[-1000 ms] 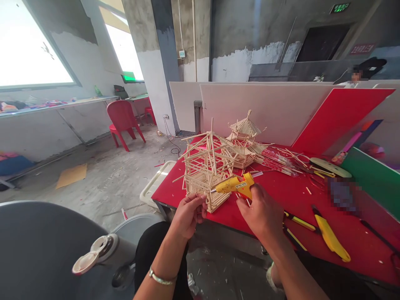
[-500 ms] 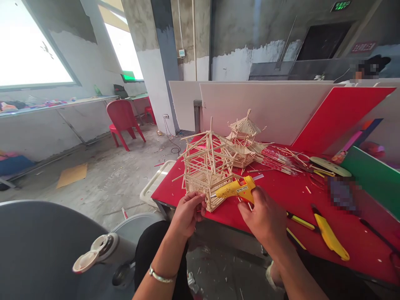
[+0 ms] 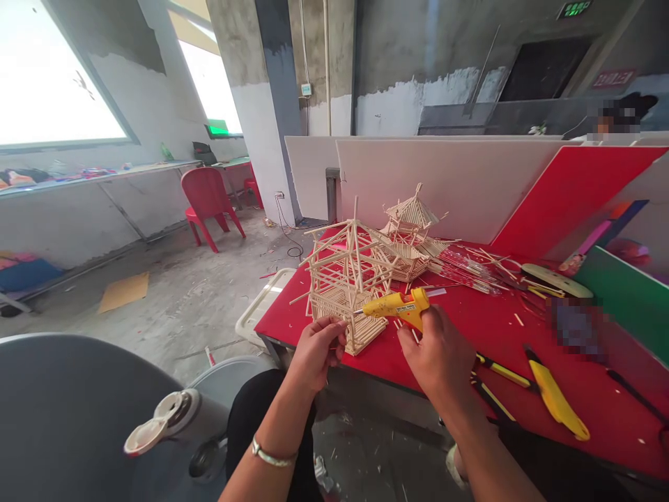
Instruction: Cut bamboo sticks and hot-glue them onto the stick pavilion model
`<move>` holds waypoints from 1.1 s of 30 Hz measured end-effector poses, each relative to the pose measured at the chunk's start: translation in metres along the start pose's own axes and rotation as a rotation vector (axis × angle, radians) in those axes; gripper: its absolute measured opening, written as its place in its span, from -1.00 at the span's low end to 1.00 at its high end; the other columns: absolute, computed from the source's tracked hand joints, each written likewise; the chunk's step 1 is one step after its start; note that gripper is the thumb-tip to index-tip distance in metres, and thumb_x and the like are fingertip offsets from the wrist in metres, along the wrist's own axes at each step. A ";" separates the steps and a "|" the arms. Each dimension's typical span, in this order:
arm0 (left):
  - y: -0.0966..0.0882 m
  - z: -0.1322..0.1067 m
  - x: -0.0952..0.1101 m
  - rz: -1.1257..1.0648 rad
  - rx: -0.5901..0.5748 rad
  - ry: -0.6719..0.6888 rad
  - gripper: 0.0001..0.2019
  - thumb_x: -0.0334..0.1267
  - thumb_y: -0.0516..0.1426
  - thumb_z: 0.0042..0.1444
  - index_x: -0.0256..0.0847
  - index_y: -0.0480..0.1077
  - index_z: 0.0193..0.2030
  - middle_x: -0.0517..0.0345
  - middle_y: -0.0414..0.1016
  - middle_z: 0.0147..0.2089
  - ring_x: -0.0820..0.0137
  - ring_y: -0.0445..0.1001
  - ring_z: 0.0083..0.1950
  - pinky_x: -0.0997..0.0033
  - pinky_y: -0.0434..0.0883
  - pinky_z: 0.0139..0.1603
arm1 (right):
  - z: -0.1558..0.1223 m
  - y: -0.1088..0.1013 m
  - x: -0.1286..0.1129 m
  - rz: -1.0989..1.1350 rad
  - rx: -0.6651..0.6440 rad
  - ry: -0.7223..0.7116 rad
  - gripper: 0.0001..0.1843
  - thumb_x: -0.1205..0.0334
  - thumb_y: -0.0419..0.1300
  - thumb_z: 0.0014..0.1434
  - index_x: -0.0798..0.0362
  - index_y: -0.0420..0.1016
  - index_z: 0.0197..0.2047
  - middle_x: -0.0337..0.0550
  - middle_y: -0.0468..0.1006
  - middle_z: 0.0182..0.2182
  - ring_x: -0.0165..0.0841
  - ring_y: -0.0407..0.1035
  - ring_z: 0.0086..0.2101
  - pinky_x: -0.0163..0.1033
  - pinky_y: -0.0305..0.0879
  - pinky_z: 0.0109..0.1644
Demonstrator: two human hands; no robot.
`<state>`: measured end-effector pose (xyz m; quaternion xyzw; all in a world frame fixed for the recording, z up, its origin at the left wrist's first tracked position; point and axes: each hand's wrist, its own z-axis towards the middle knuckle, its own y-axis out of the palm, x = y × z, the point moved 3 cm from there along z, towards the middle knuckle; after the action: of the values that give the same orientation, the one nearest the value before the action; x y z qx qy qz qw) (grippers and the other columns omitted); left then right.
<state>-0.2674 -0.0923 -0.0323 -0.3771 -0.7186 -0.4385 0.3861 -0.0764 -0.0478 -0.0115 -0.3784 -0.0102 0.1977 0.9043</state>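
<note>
My right hand [image 3: 442, 355] is wrapped round a yellow glue gun [image 3: 397, 307], its nozzle pointing left at the fingertips of my left hand [image 3: 318, 352]. The left thumb and finger are pinched together; what they hold is too small to make out. Just behind them, at the table's front edge, stands a pavilion frame of thin wooden sticks [image 3: 352, 272], with open roof ribs and a railed base. The nozzle tip is in front of this frame, close to a lower corner post. Behind it to the right is a second stick pavilion [image 3: 412, 213] with a covered roof.
On the red table [image 3: 486, 355] lie a yellow utility knife [image 3: 557, 394], yellow-and-black pliers [image 3: 504, 369] and bagged sticks [image 3: 465, 268]. White boards [image 3: 433, 181] stand behind. A lidded cup [image 3: 178, 415] is at lower left, a red chair [image 3: 206, 199] farther off. Another person's head [image 3: 624, 115] shows beyond the boards.
The glue gun has tilted slightly, and its nozzle sits a little higher and further right of the left fingertips. The left hand stays nearly still. The whole view has shifted slightly.
</note>
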 end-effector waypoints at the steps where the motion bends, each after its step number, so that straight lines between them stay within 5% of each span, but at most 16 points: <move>1: 0.000 0.001 0.000 0.017 0.002 0.003 -0.73 -0.17 0.30 -0.14 -0.23 0.29 -0.54 0.29 0.29 -0.61 0.61 0.19 -0.68 0.61 0.01 -0.72 | 0.000 0.000 -0.001 0.000 0.007 -0.014 -0.88 0.20 0.11 0.18 0.07 0.36 -0.26 -0.12 0.48 -0.37 -0.32 0.33 -0.45 -0.24 0.01 -0.45; 14: 0.003 0.004 0.010 0.201 0.027 0.051 -0.76 -0.15 0.24 -0.12 -0.23 0.29 -0.53 0.34 0.21 -0.64 0.65 0.08 -0.69 0.59 -0.05 -0.68 | -0.004 -0.009 -0.006 -0.038 0.100 -0.113 -0.92 0.25 0.14 0.20 0.08 0.38 -0.27 -0.14 0.48 -0.37 -0.31 0.35 -0.42 -0.24 0.10 -0.39; 33: 0.012 0.009 0.021 0.383 0.023 0.103 -0.76 -0.14 0.23 -0.14 -0.23 0.30 -0.58 0.35 0.14 -0.64 0.61 0.00 -0.62 0.55 -0.09 -0.63 | -0.011 -0.008 0.011 0.087 0.121 0.035 -0.68 -0.03 0.17 0.20 0.08 0.41 -0.25 -0.12 0.51 -0.37 -0.30 0.37 -0.42 -0.25 0.12 -0.41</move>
<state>-0.2680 -0.0761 -0.0127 -0.4794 -0.6180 -0.3675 0.5032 -0.0615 -0.0560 -0.0155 -0.3266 0.0339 0.2302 0.9161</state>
